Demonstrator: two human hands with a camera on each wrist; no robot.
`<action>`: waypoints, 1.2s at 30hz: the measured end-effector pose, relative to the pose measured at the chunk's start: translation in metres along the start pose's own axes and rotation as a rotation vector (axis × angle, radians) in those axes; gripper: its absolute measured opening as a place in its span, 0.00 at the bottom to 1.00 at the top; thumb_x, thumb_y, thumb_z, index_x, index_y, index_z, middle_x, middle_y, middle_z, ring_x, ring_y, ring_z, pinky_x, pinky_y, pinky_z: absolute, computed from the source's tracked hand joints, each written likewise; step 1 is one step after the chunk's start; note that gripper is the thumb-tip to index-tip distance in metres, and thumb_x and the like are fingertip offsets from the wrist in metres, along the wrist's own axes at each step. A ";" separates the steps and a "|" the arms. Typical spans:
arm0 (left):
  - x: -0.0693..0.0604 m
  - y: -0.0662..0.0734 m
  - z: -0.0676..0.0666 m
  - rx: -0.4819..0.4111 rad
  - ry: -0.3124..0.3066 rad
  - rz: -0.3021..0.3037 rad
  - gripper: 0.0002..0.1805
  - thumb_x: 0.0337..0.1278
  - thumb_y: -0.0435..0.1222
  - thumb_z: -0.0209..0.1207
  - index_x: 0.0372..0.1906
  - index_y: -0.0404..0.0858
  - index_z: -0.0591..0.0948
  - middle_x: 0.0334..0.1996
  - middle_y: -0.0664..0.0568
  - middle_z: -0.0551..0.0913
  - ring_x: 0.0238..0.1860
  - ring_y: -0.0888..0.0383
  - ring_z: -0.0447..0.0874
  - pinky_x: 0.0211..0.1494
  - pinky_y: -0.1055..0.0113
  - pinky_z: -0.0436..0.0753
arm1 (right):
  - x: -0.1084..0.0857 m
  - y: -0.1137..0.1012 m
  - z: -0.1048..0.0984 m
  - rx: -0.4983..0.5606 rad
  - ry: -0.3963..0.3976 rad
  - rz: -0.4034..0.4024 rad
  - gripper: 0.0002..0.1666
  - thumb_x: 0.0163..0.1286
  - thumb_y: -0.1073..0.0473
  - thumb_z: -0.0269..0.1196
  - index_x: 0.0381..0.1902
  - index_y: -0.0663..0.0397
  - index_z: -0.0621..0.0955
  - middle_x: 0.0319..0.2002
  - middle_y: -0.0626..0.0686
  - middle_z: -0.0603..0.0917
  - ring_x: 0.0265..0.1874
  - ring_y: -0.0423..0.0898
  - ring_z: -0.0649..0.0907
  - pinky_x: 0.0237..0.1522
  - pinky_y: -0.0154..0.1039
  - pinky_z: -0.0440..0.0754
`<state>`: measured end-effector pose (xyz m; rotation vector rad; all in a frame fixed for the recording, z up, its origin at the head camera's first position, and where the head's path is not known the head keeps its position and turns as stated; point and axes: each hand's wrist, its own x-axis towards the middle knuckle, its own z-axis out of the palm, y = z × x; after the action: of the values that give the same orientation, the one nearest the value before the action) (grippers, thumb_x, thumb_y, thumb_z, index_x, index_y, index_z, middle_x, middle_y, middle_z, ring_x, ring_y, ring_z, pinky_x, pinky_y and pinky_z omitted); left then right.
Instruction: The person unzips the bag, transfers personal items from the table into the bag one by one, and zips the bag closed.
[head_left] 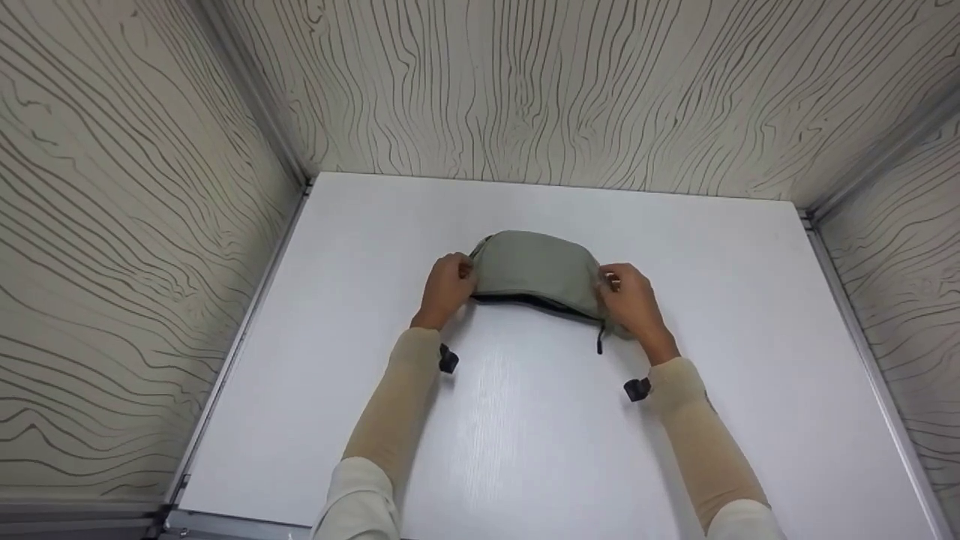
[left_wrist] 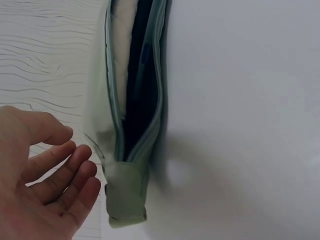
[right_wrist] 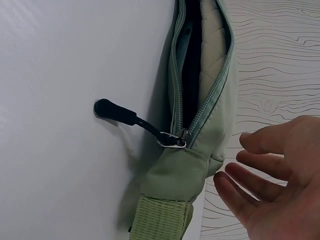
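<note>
A grey-green waist bag [head_left: 536, 266] lies on the white table, its long zipped mouth unzipped toward the person. Inside, both wrist views show a cream padded layer [right_wrist: 211, 55] and a dark interior. A black zipper pull [right_wrist: 117, 112] hangs at the right end, above a green webbing strap [right_wrist: 160, 217]. My left hand [head_left: 448, 285] is beside the bag's left end, fingers loosely bent, nothing between thumb and fingers in the left wrist view. At the opposite end my right hand [head_left: 630, 300] has its fingertips close against the bag's side, thumb apart; contact is hard to tell.
The white tabletop [head_left: 517, 435] runs around the bag. Wood-grain patterned panels [head_left: 525, 90] stand behind it and at both sides, with metal frame rails [head_left: 259, 90] at the corners. Small black wrist cameras [head_left: 637, 389] sit on both sleeves.
</note>
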<state>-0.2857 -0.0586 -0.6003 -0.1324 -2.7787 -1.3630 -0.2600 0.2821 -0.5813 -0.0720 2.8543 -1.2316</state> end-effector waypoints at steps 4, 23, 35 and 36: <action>-0.001 0.011 0.001 0.014 -0.015 0.035 0.13 0.72 0.34 0.61 0.55 0.33 0.84 0.49 0.44 0.87 0.54 0.49 0.83 0.61 0.55 0.83 | -0.006 -0.002 -0.006 -0.031 -0.009 -0.012 0.24 0.80 0.63 0.58 0.69 0.69 0.76 0.65 0.69 0.79 0.65 0.66 0.80 0.67 0.61 0.80; -0.009 0.068 0.035 0.046 -0.240 0.119 0.12 0.76 0.37 0.60 0.54 0.37 0.86 0.49 0.48 0.89 0.50 0.56 0.87 0.56 0.61 0.86 | -0.023 0.010 -0.033 -0.127 -0.178 -0.007 0.21 0.78 0.59 0.65 0.60 0.70 0.83 0.52 0.69 0.88 0.46 0.58 0.89 0.43 0.47 0.87; -0.006 0.089 0.056 0.096 -0.360 0.143 0.13 0.78 0.37 0.59 0.55 0.35 0.87 0.51 0.46 0.90 0.54 0.54 0.88 0.59 0.60 0.86 | -0.024 0.013 -0.035 -0.146 -0.252 0.012 0.19 0.77 0.59 0.64 0.57 0.68 0.85 0.53 0.68 0.88 0.47 0.57 0.89 0.45 0.47 0.87; -0.006 0.090 0.057 0.097 -0.370 0.150 0.13 0.78 0.37 0.59 0.55 0.35 0.87 0.52 0.46 0.90 0.54 0.53 0.88 0.59 0.60 0.86 | -0.024 0.013 -0.035 -0.151 -0.259 0.016 0.19 0.76 0.59 0.64 0.57 0.68 0.85 0.53 0.68 0.88 0.47 0.58 0.89 0.46 0.48 0.88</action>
<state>-0.2710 0.0415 -0.5648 -0.6366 -3.0413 -1.2766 -0.2383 0.3177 -0.5666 -0.1969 2.7091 -0.9245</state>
